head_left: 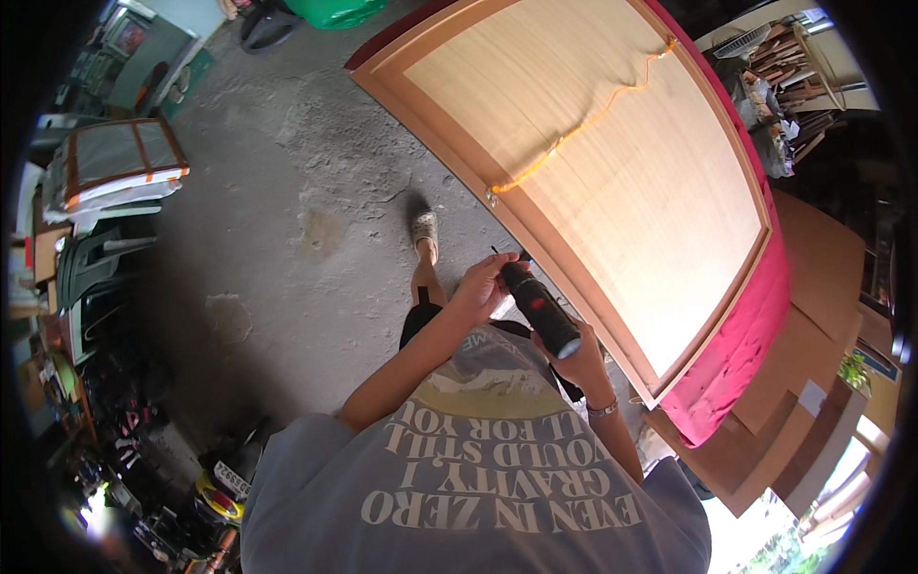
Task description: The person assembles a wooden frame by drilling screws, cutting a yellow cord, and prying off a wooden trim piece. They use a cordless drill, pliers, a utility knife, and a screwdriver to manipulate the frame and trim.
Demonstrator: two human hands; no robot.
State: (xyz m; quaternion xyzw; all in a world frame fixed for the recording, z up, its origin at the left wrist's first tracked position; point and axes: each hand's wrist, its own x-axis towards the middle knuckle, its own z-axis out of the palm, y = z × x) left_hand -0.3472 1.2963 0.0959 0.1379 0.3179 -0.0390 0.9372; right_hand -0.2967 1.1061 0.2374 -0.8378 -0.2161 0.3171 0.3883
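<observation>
In front of my body I hold a black, barrel-shaped power tool [541, 308], seemingly a cordless drill, with a red mark on its side. My right hand [579, 356] is closed round its rear part, with a watch on that wrist. At its front end the fingers of my left hand [486, 285] are closed together; a thin dark piece sticks out past them. Just beyond lies the edge of a large wood-framed panel [612, 182] with a pale plywood back. An orange cord [585, 122] crosses it, fastened to the frame at both ends.
Red cloth [732, 368] lies under the panel's right edge, beside cardboard sheets [813, 277]. Wrapped flat packages [124, 163] and stacked green plastic chairs [91, 268] stand at the left. A motorcycle [206, 497] is at lower left. Scrap wood [789, 67] is piled at far right.
</observation>
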